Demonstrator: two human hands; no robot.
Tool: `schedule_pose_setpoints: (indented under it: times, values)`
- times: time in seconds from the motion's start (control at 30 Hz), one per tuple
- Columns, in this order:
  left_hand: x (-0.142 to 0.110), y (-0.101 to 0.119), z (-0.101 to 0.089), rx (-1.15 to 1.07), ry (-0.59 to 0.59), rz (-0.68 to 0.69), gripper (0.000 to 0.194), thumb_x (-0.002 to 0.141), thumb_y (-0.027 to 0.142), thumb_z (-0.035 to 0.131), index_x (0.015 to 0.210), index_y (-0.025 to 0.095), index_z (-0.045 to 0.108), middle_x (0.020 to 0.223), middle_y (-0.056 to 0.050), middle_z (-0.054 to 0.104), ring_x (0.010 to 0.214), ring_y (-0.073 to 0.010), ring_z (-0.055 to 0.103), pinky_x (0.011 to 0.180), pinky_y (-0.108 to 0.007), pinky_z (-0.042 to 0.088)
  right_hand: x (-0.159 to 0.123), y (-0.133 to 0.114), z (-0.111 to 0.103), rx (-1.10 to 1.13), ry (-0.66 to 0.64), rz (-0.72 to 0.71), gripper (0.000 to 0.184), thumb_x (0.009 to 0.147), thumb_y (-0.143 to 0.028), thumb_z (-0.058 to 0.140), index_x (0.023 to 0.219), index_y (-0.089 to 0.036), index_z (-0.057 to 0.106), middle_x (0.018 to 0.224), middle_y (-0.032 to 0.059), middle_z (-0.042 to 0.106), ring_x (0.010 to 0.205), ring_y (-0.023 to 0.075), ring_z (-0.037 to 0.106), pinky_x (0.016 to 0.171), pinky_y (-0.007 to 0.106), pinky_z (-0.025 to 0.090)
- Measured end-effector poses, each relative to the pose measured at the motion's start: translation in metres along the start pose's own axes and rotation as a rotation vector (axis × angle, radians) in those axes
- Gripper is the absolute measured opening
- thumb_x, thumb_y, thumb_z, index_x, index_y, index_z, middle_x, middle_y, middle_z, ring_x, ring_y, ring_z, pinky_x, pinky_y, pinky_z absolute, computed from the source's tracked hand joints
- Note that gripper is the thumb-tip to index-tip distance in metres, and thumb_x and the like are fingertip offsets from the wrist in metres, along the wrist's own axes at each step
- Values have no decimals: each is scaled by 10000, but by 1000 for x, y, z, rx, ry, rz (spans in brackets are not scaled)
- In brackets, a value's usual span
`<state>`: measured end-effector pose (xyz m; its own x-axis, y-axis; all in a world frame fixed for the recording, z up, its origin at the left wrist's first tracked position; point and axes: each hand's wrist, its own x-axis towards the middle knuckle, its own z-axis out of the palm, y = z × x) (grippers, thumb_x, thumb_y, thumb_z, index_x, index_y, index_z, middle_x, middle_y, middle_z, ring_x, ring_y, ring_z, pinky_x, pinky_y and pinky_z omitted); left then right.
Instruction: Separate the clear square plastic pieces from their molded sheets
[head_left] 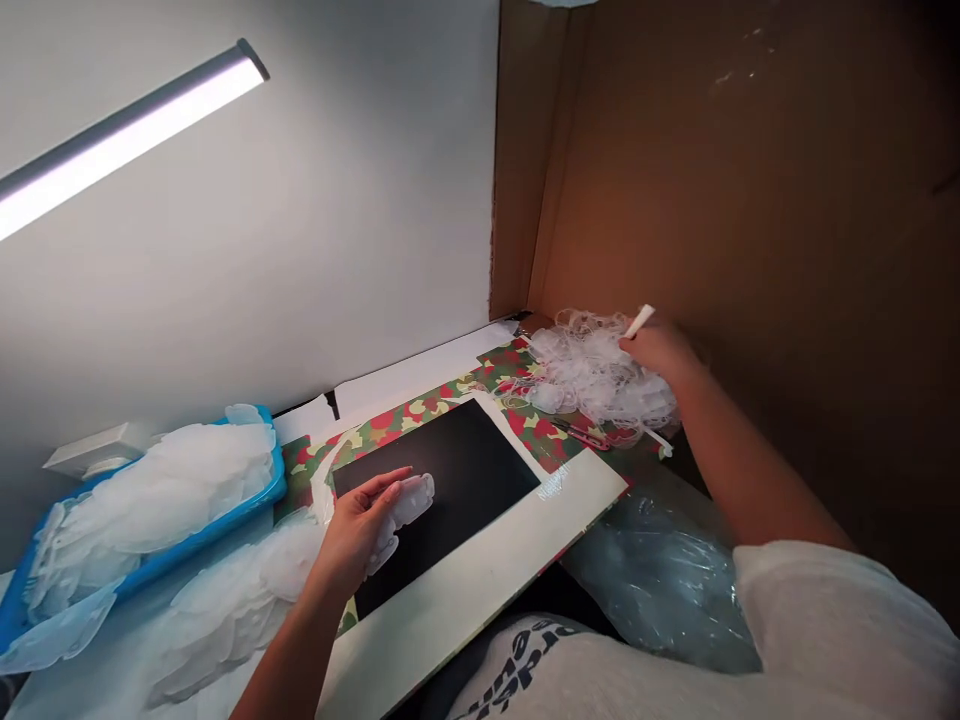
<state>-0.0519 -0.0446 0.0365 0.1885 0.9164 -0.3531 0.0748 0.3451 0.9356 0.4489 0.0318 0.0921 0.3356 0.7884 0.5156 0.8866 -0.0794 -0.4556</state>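
My left hand (358, 522) is closed on a thin translucent plastic piece (414, 500), above the black mat (457, 470). A second rounded edge of translucent plastic (385, 552) shows under the fingers. Over at the right, my right hand (661, 350) is closed around a short white stick-like tool (640, 321), whose lower end is hidden. It is at the upper right of a tangled heap of clear plastic trimmings (592, 370). A slim pinkish tool (581, 433) lies between the heap and the mat.
A blue tray (279, 485) heaped with translucent pieces (172, 480) stands at the left. More pieces (232, 600) form a pile beside it. A pale board (480, 575) borders the mat. Clear plastic film (660, 570) lies at the right; a cardboard wall (720, 180) rises behind.
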Motion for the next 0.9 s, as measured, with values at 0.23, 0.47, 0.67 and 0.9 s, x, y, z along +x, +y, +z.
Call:
schedule_pose_setpoints:
  times: [0.23,0.47,0.67,0.9]
  values:
    - [14,1,3,7,20,62,586,693,456,773,1168,134,652,1009,-115,748,779,-160,689,633,-224,501,-87,-72,59,107,-224,-376,188,892,-205,451,982,-208,616,932,95,659,845,235,607,780,356,449]
    - [4,-3,3,11,5,165,505,732,425,747,1151,162,648,1109,-123,728,955,-205,690,839,-316,515,-137,-155,105,291,-523,-597,384,836,-13,424,1070,-203,662,1153,109,659,1114,257,580,969,445,418]
    - [-10,-3,3,23,45,237,465,749,428,723,1124,160,661,1072,-99,737,964,-214,679,841,-317,518,-166,-222,109,935,-1029,-341,268,838,-307,630,1093,-227,612,984,41,719,912,201,685,813,346,532]
    - [-31,9,-60,633,511,328,321,846,417,593,1069,213,701,888,-47,712,694,-170,618,609,-254,429,-188,-293,150,1175,-1314,-114,301,830,-450,640,937,-186,544,788,15,677,696,160,676,661,311,554]
